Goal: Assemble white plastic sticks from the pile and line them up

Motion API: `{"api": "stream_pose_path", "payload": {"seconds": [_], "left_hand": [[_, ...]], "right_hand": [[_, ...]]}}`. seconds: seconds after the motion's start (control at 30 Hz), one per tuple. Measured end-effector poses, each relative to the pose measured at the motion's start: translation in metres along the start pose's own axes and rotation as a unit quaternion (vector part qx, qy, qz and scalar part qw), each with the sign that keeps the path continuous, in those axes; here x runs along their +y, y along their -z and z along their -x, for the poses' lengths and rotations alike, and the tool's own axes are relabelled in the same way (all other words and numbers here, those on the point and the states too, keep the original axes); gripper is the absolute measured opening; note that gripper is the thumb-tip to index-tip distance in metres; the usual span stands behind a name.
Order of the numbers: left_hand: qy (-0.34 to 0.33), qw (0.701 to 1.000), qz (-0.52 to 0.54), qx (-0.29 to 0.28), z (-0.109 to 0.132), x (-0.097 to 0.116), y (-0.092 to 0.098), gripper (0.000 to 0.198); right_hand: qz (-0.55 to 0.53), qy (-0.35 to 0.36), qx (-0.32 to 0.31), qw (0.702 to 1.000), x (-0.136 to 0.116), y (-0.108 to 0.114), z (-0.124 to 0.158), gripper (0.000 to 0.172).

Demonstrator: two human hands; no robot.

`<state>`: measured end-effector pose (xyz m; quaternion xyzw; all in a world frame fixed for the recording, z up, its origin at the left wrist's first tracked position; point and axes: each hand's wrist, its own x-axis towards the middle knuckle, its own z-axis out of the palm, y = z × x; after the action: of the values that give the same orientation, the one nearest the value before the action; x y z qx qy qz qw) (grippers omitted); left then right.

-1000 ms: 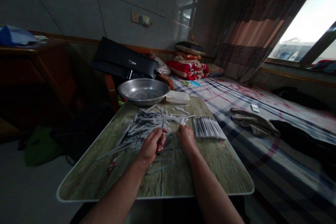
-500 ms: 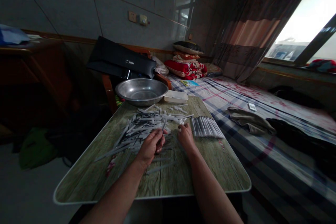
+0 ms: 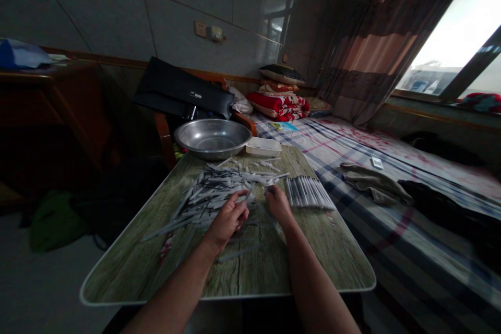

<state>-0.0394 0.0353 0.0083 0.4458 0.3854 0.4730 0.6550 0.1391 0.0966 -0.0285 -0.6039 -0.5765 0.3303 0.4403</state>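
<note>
Now left hand (image 3: pixel 230 216) pinching thin stick (image 3: pixel 249 192); right hand (image 3: pixel 278 203), grip unclear, showing beside pens (image 3: pixel 309 191) near right edge of worktop (image 3: pixel 342 261).

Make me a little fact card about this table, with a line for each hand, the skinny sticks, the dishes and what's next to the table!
Left hand: left hand pinching a thin stick
Right hand: right hand, fingers curled; what it holds is unclear
Messy sticks: loose pile, mostly pale
Tidy sticks: neat row, right of the right hand
Dishes: metal basin and white tray, far end
Beside the table: bed, on the right
</note>
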Motion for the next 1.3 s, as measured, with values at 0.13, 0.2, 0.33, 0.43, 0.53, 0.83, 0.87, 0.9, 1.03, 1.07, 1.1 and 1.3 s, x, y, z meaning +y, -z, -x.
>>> {"api": "stream_pose_path", "payload": {"seconds": [0.13,0.2,0.33,0.43,0.53,0.83,0.87,0.9,1.03,1.07,1.1,1.3], "left_hand": [[-0.003,1.000,-0.028,-0.004,-0.001,-0.003,0.000,0.047],[-0.001,1.000,-0.029,-0.003,-0.001,-0.004,0.000,0.048],[0.014,0.999,-0.027,-0.013,0.000,-0.005,-0.002,0.048],[0.016,0.999,-0.041,-0.017,0.000,-0.007,-0.003,0.046],[0.004,0.998,-0.053,-0.021,-0.001,-0.011,-0.003,0.042],[-0.053,0.989,-0.140,-0.003,-0.005,-0.020,0.000,0.027],[-0.064,0.986,-0.157,0.000,-0.005,-0.018,0.000,0.026],[-0.075,0.982,-0.175,0.002,-0.005,-0.016,-0.001,0.025],[-0.106,0.968,-0.225,0.020,-0.001,-0.009,-0.006,0.024],[-0.110,0.967,-0.228,0.027,0.000,-0.008,-0.008,0.024],[-0.114,0.967,-0.227,0.034,0.001,-0.007,-0.009,0.023],[-0.166,0.948,-0.264,0.056,0.003,-0.003,-0.015,0.019]], "right_hand": [[-0.382,-0.058,-0.080,0.919,-0.015,-0.001,0.006,0.022],[-0.474,-0.052,-0.103,0.873,-0.021,0.001,0.010,0.021],[-0.528,-0.033,-0.111,0.842,-0.026,0.003,0.013,0.017],[-0.508,-0.031,-0.112,0.854,-0.025,0.003,0.013,0.016],[-0.492,-0.036,-0.121,0.861,-0.025,0.002,0.015,0.017],[-0.532,-0.096,-0.153,0.827,-0.029,-0.001,0.016,0.020],[-0.533,-0.101,-0.161,0.824,-0.029,-0.002,0.016,0.019],[-0.532,-0.108,-0.174,0.821,-0.030,-0.003,0.017,0.019],[-0.487,-0.150,-0.259,0.820,-0.035,-0.004,0.023,0.045],[-0.470,-0.164,-0.285,0.819,-0.037,-0.003,0.024,0.053],[-0.457,-0.176,-0.309,0.815,-0.038,-0.002,0.026,0.060],[-0.436,-0.192,-0.358,0.803,-0.045,0.003,0.031,0.071]]}}
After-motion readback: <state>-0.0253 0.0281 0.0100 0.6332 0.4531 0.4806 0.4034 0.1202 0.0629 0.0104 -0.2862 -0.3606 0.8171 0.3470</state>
